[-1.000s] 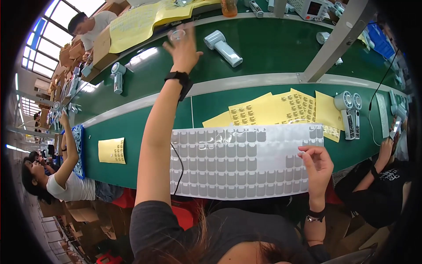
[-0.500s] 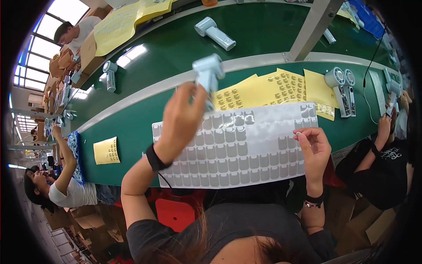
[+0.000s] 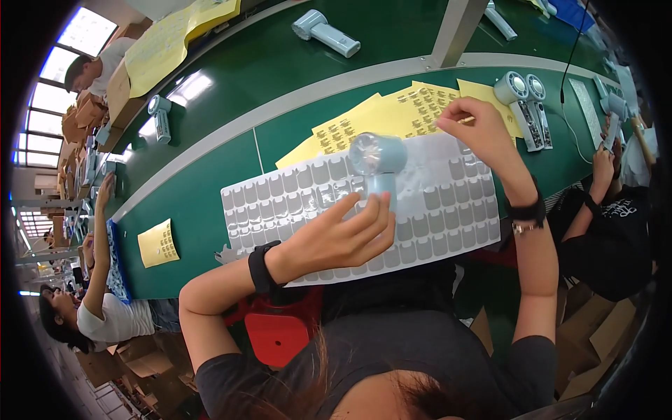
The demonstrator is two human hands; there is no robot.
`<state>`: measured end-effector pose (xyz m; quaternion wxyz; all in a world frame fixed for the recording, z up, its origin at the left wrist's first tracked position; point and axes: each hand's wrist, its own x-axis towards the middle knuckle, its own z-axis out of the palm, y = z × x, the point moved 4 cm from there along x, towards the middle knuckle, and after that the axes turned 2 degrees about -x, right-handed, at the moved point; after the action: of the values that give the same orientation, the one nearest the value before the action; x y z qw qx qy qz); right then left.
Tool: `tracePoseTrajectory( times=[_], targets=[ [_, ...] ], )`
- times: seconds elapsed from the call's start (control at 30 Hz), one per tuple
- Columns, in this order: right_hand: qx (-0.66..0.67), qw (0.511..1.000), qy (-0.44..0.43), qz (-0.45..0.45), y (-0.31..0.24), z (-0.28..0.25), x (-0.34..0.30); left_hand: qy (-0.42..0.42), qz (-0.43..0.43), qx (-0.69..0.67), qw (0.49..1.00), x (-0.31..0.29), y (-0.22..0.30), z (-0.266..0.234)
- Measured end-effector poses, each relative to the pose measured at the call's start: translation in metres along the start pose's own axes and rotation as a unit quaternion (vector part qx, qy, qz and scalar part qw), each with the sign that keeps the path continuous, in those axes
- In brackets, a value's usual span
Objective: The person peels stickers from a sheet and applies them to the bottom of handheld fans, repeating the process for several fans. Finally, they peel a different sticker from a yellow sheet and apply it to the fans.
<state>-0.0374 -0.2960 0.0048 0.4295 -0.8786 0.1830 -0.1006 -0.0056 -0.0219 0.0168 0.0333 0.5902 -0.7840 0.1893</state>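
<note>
A light-blue handheld fan (image 3: 385,152) with a round head stands out over the sticker sheet, its handle gripped by the fingers of my left hand (image 3: 336,236). Beneath it lies a wide white sheet (image 3: 428,168) with rows of grey, tab-shaped stickers; a bare patch shows toward its upper right. My right hand (image 3: 486,133) hovers over the upper right part of that sheet, beside the yellow sheets (image 3: 364,117), thumb and fingertips pinched. Whatever is in the pinch is too small to make out.
Two fans with opened handles (image 3: 526,112) lie at the right, near a thin cable (image 3: 564,91). Another fan (image 3: 325,33) rests beyond the metal rail (image 3: 308,103). A small yellow sheet (image 3: 154,245) is at the left. Co-workers sit on both sides.
My left hand has brought the fan down and to the right, above the sticker sheet. My right hand has risen from the sheet's right side toward the yellow sheets. The view has shifted slightly.
</note>
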Motion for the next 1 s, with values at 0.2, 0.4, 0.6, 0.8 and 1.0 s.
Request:
tracePoseTrajectory(
  times=[0.2,0.4,0.6,0.8,1.0],
  targets=[
    [-0.126,0.987,-0.093,0.047,0.028,0.029,0.054,-0.015,0.015,-0.017,1.0,-0.005,-0.003,0.008],
    [-0.228,0.971,-0.077,0.012,0.025,0.037,0.053,0.008,-0.047,-0.136,0.99,0.002,-0.027,0.003],
    [-0.043,0.994,-0.094,-0.021,0.022,0.027,0.037,-0.028,-0.067,-0.225,0.972,0.001,-0.039,0.012],
    [-0.033,0.996,-0.061,0.064,0.028,0.029,0.045,-0.019,-0.066,-0.228,0.971,0.0,-0.04,0.011],
    [-0.24,0.97,-0.034,-0.022,0.031,0.041,0.053,-0.015,-0.066,-0.228,0.971,0.001,-0.039,0.011]
  ],
)
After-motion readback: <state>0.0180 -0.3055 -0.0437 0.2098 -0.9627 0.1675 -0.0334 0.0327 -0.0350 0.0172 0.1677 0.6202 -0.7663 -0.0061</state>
